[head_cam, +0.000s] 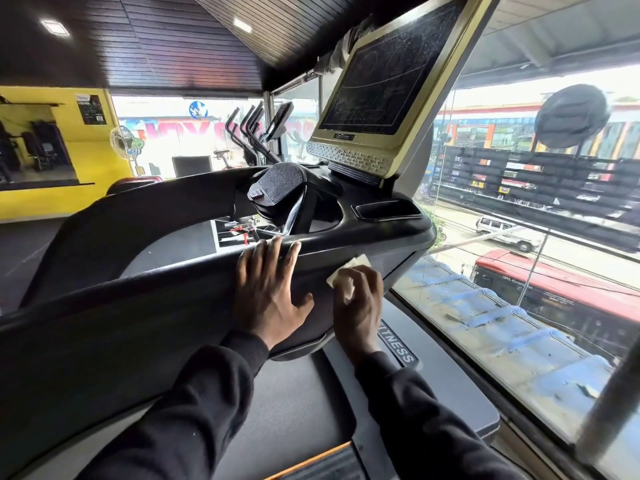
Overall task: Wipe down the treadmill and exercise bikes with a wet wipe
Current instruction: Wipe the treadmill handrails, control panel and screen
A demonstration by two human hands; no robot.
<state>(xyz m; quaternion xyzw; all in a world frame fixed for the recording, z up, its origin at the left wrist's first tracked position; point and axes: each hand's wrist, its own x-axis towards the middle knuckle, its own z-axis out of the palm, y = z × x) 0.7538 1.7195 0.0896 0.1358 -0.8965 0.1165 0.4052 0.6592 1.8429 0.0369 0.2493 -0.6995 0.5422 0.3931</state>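
Head view: right hand (358, 299) has its fingers curled round the wet wipe (348, 271), pressing it on the near face of the treadmill console (194, 306), right end. Left hand (268, 289) lies flat, fingers straight, bracing just left of it. Best to keep the wipe flat and work leftward in overlapping strokes (judgement). Console edge and window glass (519, 306) close on the right; open panel to the left

Gym, treadmill console (381, 84), more cardio machines (256, 129) by windows, yellow wall (100, 140)
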